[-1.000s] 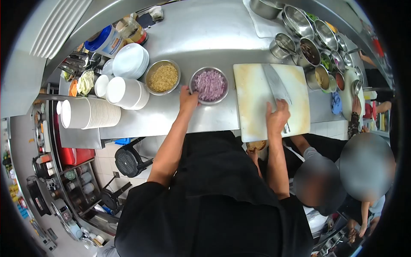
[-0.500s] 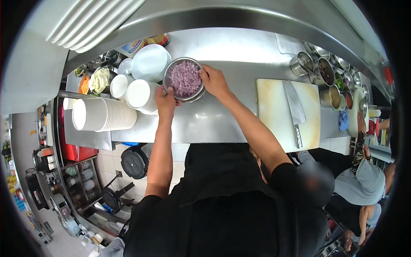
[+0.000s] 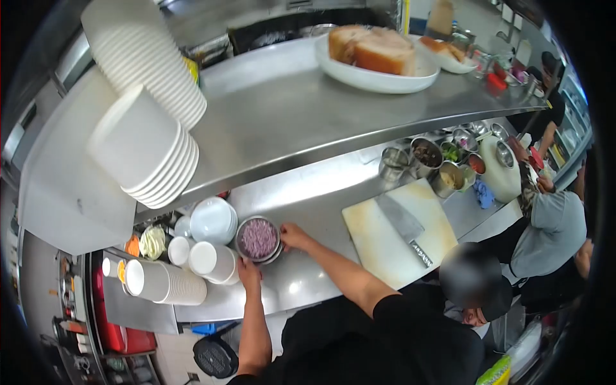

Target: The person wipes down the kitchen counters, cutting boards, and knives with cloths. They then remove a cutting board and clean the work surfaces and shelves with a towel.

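Observation:
A round metal bowl (image 3: pixel 240 246) heaped with finely chopped purple onion (image 3: pixel 259 238) is on the steel counter. A second metal rim shows just under its right edge. My left hand (image 3: pixel 249 270) is closed on the near side of the bowl, by the stacked white tubs. At the right rim, my right hand (image 3: pixel 294 237) grips the bowl with bent fingers; some fingertips are hidden. Close to the bowl are white plates (image 3: pixel 213 219) and a stack of white tubs (image 3: pixel 212 260). To the right, a cleaver (image 3: pixel 399 218) lies on a white cutting board (image 3: pixel 366 239).
Above the counter runs a steel shelf (image 3: pixel 269 109) carrying paper-tub stacks (image 3: pixel 144 144) and a plate (image 3: pixel 372 78) with large pieces of meat (image 3: pixel 385 50). Metal containers (image 3: pixel 426 157) of ingredients stand at the back right. A co-worker (image 3: pixel 552 221) is at the far right.
My view has lifted and tilted, bringing the upper shelf with meat and tubs into sight. Both hands stay at the onion bowl, which remains beside the plates and tubs.

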Available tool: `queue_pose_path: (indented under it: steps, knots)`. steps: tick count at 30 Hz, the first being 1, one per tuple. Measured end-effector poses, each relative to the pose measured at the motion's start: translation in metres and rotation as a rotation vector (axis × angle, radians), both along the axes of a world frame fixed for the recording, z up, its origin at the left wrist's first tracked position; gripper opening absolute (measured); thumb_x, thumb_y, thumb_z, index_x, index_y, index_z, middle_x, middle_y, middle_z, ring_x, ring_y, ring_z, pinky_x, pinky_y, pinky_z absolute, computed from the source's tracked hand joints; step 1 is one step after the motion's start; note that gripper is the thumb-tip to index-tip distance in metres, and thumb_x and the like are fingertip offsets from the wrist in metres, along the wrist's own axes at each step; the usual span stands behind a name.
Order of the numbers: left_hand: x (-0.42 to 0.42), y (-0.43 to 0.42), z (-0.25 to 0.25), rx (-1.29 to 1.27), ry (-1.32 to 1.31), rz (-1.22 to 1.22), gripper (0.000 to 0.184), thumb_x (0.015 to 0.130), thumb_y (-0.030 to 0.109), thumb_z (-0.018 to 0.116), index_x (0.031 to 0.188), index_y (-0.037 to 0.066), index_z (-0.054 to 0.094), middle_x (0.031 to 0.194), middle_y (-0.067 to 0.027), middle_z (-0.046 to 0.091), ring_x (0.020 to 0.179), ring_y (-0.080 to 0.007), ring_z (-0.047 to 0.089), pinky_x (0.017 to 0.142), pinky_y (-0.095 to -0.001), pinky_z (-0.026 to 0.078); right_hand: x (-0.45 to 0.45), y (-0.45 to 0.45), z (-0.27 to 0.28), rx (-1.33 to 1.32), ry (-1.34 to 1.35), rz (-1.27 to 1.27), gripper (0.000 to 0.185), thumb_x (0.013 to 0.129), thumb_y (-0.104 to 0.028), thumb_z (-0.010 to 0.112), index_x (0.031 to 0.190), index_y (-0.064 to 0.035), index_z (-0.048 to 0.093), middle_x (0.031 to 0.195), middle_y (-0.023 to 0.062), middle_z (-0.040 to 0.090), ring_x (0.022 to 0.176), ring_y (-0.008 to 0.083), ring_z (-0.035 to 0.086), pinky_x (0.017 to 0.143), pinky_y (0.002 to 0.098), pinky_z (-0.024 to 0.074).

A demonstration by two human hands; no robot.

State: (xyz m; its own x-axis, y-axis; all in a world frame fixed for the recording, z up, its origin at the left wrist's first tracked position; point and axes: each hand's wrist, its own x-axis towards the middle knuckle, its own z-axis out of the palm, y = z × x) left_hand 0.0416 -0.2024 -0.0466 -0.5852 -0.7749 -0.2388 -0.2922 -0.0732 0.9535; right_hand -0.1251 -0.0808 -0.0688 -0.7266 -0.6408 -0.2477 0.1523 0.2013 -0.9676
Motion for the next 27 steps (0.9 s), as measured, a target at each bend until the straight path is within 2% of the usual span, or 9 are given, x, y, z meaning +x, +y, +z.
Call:
queue_pose_path:
  steps: [1,3,6,10,12,16,20,22,27]
  knots:
    - [0.001,0.000,-0.008,-0.013,0.025,-0.009,0.042,0.095,0.035,0.038,0.120,0.003,0.048,0.065,-0.0081,0.054,0.040,-0.0139,0.046,0.036,-0.0298,0.036,0.008,0.007,0.008,-0.028,-0.026,0.016,0.017,0.084,-0.013,0.051,0.087,0.0033,0.057,0.070,0.0149,0.063,0.051,0.0210,0.062,0.044,0.0346,0.0507]
    - [0.008,-0.004,-0.023,0.214,-0.051,0.038,0.046,0.097,0.039,0.036,0.126,0.004,0.046,0.068,-0.0089,0.055,0.042,-0.0139,0.047,0.036,-0.0277,0.037,0.020,0.025,0.018,0.001,-0.004,-0.017,0.017,0.084,-0.013,0.052,0.084,0.0034,0.057,0.068,0.0146,0.062,0.050,0.0204,0.062,0.044,0.0337,0.0505]
    - [0.035,0.014,-0.005,0.294,0.034,0.017,0.052,0.098,0.044,0.034,0.133,0.006,0.041,0.069,-0.0096,0.055,0.043,-0.0138,0.048,0.036,-0.0264,0.037,0.041,0.067,0.026,0.034,-0.022,-0.125,0.016,0.083,-0.013,0.054,0.079,0.0028,0.056,0.063,0.0133,0.061,0.047,0.0196,0.061,0.043,0.0321,0.0492]
    - [0.098,0.037,-0.010,0.196,0.043,-0.002,0.055,0.098,0.045,0.034,0.138,0.008,0.036,0.070,-0.0107,0.056,0.043,-0.0138,0.048,0.036,-0.0263,0.038,0.062,0.142,0.068,-0.013,-0.016,-0.225,0.018,0.083,-0.012,0.055,0.071,0.0004,0.051,0.056,0.0103,0.056,0.044,0.0188,0.060,0.040,0.0319,0.0463]
    - [0.132,0.046,-0.015,0.203,-0.089,0.003,0.052,0.098,0.043,0.035,0.137,0.008,0.036,0.071,-0.0113,0.058,0.044,-0.0139,0.049,0.036,-0.0262,0.039,0.065,0.172,0.093,-0.090,0.035,-0.236,0.020,0.084,-0.011,0.054,0.069,-0.0010,0.047,0.054,0.0090,0.054,0.043,0.0187,0.058,0.037,0.0318,0.0438]
    - [0.170,0.067,-0.028,0.293,-0.138,-0.003,0.051,0.098,0.041,0.037,0.135,0.006,0.038,0.071,-0.0111,0.059,0.045,-0.0141,0.050,0.037,-0.0259,0.040,0.083,0.230,0.216,-0.171,-0.061,-0.200,0.026,0.092,-0.013,0.051,0.069,-0.0021,0.048,0.053,0.0085,0.055,0.039,0.0152,0.055,0.032,0.0266,0.0402]
    - [0.162,0.089,-0.028,0.294,-0.077,-0.071,0.050,0.098,0.040,0.036,0.135,0.006,0.038,0.071,-0.0099,0.058,0.047,-0.0127,0.049,0.040,-0.0254,0.040,0.090,0.259,0.287,-0.271,0.030,-0.161,0.028,0.096,-0.019,0.048,0.079,0.0005,0.058,0.055,0.0065,0.058,0.036,0.0125,0.052,0.031,0.0241,0.0390]
    - [0.152,0.094,-0.021,0.291,-0.077,-0.130,0.050,0.098,0.040,0.036,0.134,0.005,0.038,0.070,-0.0088,0.058,0.048,-0.0121,0.049,0.041,-0.0251,0.040,0.081,0.278,0.323,-0.215,0.107,-0.163,0.022,0.091,-0.016,0.055,0.096,0.0035,0.064,0.078,0.0058,0.067,0.064,0.0097,0.060,0.059,0.0233,0.0502]
    - [0.128,0.092,-0.005,0.179,0.019,-0.315,0.048,0.099,0.037,0.038,0.133,0.004,0.041,0.072,-0.0052,0.059,0.053,-0.0083,0.048,0.047,-0.0218,0.040,0.055,0.274,0.426,-0.236,0.258,-0.268,0.029,0.093,-0.021,0.049,0.101,0.0038,0.061,0.089,0.0095,0.066,0.068,0.0140,0.063,0.063,0.0265,0.0521]
